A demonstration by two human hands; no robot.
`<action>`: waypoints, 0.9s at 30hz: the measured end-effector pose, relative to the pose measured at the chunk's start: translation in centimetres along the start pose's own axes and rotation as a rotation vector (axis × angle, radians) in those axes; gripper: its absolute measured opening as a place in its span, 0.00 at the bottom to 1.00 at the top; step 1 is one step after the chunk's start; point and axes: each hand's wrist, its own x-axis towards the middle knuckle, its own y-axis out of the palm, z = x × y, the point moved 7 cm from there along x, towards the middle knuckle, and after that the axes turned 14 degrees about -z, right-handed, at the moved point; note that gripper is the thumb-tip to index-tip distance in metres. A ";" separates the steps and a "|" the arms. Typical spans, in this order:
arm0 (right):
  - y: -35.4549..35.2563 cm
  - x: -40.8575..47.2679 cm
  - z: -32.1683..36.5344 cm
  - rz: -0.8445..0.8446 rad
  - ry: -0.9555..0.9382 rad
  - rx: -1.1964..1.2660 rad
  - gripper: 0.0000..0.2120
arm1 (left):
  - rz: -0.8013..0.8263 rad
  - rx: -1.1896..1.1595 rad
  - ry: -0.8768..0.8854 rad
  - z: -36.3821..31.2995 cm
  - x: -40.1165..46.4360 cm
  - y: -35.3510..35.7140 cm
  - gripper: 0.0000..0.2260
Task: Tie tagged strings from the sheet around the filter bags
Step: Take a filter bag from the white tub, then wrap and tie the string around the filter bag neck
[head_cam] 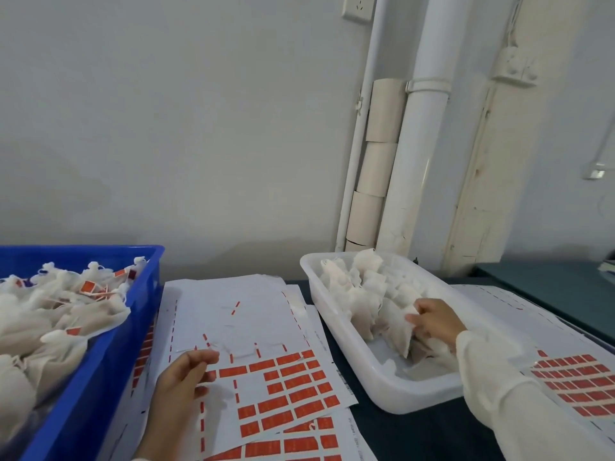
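Observation:
A white sheet (pixel 233 314) with rows of orange-red tags (pixel 293 384) and thin strings lies in the middle of the table. My left hand (pixel 186 377) rests on it near its left side, fingers loosely curled beside the top row of tags. A white tray (pixel 352 354) on the right holds several empty white filter bags (pixel 366 287). My right hand (pixel 432 319) is inside the tray, its fingers pinching one filter bag. A blue bin (pixel 100 387) on the left holds several filled bags with tags tied on.
More tag sheets lie under the middle sheet and on the right (pixel 572 380) beside the tray. The table top (pixel 416 434) is dark. White pipes (pixel 422 154) and paper rolls stand against the wall behind the tray.

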 end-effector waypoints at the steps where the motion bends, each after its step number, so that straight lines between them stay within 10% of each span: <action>1: -0.1 -0.3 0.7 -0.001 -0.043 0.080 0.21 | 0.003 -0.006 0.005 -0.1 -0.1 0.1 0.09; 12: 0.3 -8.0 11.2 0.105 -0.257 0.712 0.08 | 0.109 -0.025 0.071 -1.8 -1.6 1.3 0.08; 22: 13.6 -17.6 13.5 0.378 -0.236 0.579 0.12 | 0.228 -0.084 0.052 -2.5 -3.1 2.4 0.15; 27: 17.3 -18.6 12.3 0.376 -0.194 0.583 0.11 | -0.002 -0.057 0.151 -2.4 -2.1 0.9 0.07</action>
